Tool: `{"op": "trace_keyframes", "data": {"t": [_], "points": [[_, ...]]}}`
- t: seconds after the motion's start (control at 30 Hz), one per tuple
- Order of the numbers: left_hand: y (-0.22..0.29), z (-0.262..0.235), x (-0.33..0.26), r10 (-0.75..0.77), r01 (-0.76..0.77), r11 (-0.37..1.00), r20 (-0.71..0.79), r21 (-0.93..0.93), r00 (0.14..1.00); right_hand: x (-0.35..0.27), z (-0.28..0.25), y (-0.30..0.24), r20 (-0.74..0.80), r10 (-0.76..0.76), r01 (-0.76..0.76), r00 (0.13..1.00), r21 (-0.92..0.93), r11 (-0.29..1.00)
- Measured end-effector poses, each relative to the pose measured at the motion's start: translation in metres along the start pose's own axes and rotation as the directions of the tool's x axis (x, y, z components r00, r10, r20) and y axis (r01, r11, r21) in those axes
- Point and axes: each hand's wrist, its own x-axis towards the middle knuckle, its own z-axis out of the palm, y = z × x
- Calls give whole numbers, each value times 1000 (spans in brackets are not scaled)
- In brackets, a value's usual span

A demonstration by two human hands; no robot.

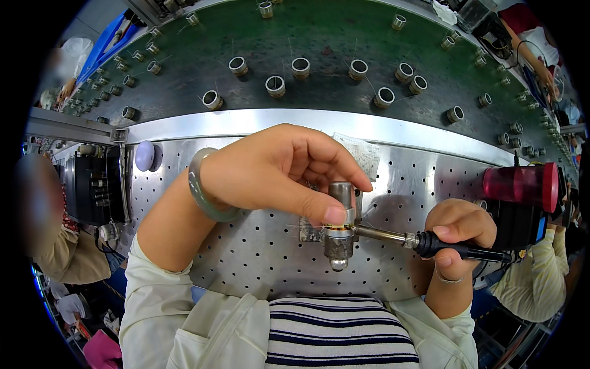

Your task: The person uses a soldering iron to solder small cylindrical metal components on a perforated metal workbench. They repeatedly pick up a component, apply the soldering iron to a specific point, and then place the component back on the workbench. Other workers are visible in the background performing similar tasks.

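Observation:
My left hand (279, 175), with a jade-green bangle at its wrist, reaches over the perforated metal table. Its thumb presses on the middle of an upright metal cylinder (339, 246), and its fingers curl around behind the upper part. A copper-coloured band shows at the cylinder's middle, and thin wires stick out to the left. In my right hand (461, 230) is a soldering iron (433, 244) with a black handle, held nearly level. The iron's metal tip meets the cylinder's right side near the band. What the left fingertips touch is partly hidden.
Beyond the table's metal rail runs a green conveyor belt (326, 37) with several small metal rings (275, 86) trailing thin wires. A red container (521, 186) and a black device (513, 227) stand at right. A lilac rounded object (145, 155) sits at left. Other people work on both sides.

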Motion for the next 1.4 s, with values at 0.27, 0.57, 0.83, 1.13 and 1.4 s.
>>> {"op": "trace_keyframes", "data": {"t": [0.27,0.57,0.83,1.13,1.4], "points": [[6,8,-3,48,-45,997,-44,55,998,1,0,0,15,-21,21,1000,-23,1000],[-5,-1,3,20,-20,1000,6,-12,1000,-7,-1,-1,-183,5,2,983,34,999],[-8,-6,-3,87,-87,996,27,-28,996,-6,3,-1,-160,84,-71,984,85,994],[-6,-1,-2,26,-12,981,69,-195,997,-7,6,0,-184,89,-72,979,97,993],[-9,0,-5,57,-29,974,121,-225,991,-6,7,-4,-238,149,-127,960,106,986]]}}
